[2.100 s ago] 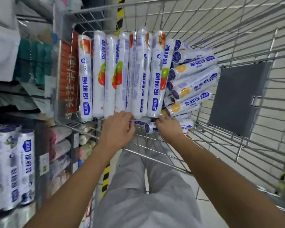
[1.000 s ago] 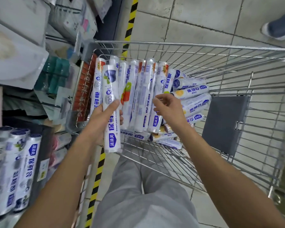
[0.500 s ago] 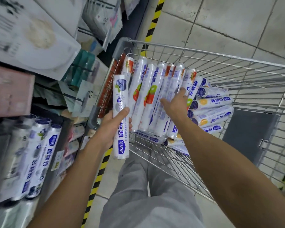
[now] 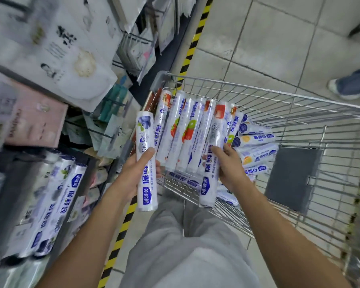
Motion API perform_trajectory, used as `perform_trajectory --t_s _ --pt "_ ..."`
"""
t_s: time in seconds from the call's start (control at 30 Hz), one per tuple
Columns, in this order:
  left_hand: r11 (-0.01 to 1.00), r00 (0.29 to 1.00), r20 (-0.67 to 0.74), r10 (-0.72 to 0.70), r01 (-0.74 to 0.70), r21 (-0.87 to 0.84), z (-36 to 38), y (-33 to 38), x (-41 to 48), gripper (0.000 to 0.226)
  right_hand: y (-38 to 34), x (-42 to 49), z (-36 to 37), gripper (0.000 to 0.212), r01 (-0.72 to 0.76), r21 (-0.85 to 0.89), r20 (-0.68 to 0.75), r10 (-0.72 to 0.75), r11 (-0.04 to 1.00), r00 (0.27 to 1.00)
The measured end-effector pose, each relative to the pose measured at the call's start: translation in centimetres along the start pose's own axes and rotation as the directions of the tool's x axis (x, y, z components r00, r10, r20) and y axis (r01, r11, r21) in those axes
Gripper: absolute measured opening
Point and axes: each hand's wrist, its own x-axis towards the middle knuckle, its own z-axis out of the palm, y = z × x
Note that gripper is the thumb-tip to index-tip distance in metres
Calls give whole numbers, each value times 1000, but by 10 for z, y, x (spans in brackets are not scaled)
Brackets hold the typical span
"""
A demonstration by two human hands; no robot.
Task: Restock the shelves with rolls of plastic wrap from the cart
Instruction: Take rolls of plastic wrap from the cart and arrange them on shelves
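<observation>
The left hand (image 4: pixel 131 177) grips a white roll (image 4: pixel 145 142) with blue lettering and a blueberry print. The right hand (image 4: pixel 231 169) grips a red-topped roll (image 4: pixel 208 183), white, blue-lettered. Beyond the fingertips (image 4: pixel 215 149), silver cart (image 4: pixel 299 96) wire; beneath the left wrist, a yellow-black floor stripe (image 4: pixel 121 235).

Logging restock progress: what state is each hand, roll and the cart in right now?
left hand: gripping the blueberry roll.
blueberry roll: held upright, apart from the shopping cart's row.
right hand: gripping the red-topped roll.
red-topped roll: tilted over the cart's near wall.
shopping cart: loaded with rolls, some leaning, some flat.
shelf rolls: standing, blurred.
</observation>
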Motion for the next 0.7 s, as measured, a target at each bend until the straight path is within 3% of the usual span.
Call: perform_trajectory --t_s 0.07,0.13,0.33,0.47,0.6,0.7 --pt "999 999 13 33 -33 -1 -1 -1 -11 55 -9 -21 1 17 27 68 24 -28 997 999" --pt "998 998 20 62 -61 -30 0 -4 -23 57 -18 -39 2 11 58 85 59 -63 995 996" --pt "971 991 -13 135 -135 -195 4 -23 -61 52 -23 -66 -4 43 11 127 223 -39 992 974" --pt "941 973 -125 193 -220 -259 12 -41 -98 38 -23 -78 -10 51 -21 88 300 -6 996 954" --pt "901 940 -224 258 -318 -296 15 -73 -133 50 -18 -91 -14 68 51 29 421 -59 998 905" --pt "867 902 -305 306 -396 -302 19 -100 -162 49 -12 -103 -14 70 66 -48 498 -34 997 866"
